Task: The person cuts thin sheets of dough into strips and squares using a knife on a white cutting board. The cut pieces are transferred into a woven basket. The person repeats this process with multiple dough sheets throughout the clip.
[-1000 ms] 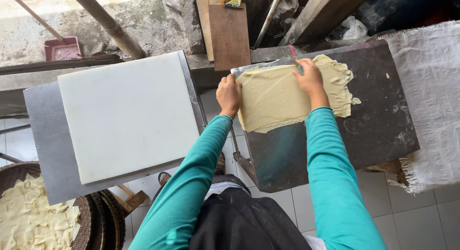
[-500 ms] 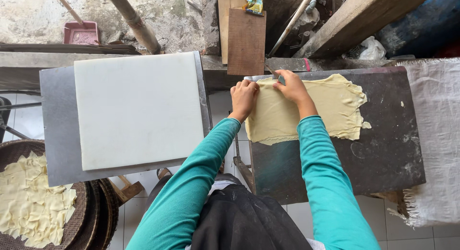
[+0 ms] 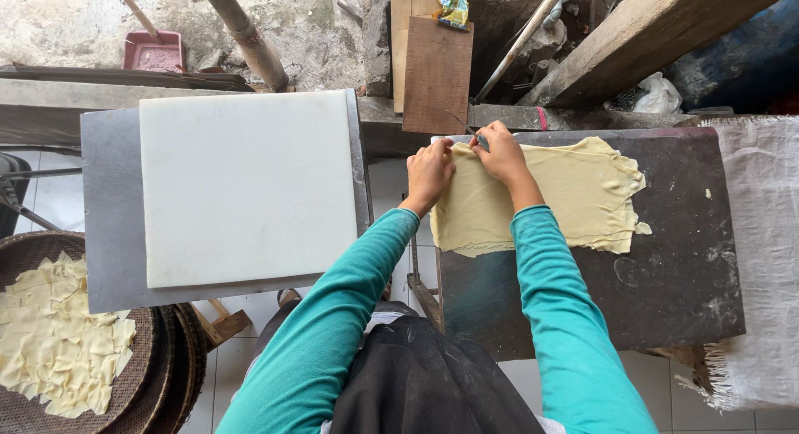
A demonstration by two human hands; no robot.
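Note:
A thin pale yellow dough sheet (image 3: 574,201) lies flat on a dark metal slab (image 3: 682,292). My left hand (image 3: 429,174) pinches the sheet's far left corner. My right hand (image 3: 498,153) grips the far edge just beside it, fingers curled on the dough. Both arms wear teal sleeves. A small dark tool tip shows between the two hands, too small to tell what it is.
A white cutting board (image 3: 245,184) rests on a grey metal tray (image 3: 108,234) to the left. A woven basket (image 3: 137,376) with cut dough pieces (image 3: 50,342) sits lower left. White cloth (image 3: 761,259) hangs at the right. Wooden planks (image 3: 437,72) and a pink dustpan (image 3: 154,51) lie beyond.
My right hand has slid left along the sheet's far edge until it sits beside my left hand. The view has shifted slightly to the left.

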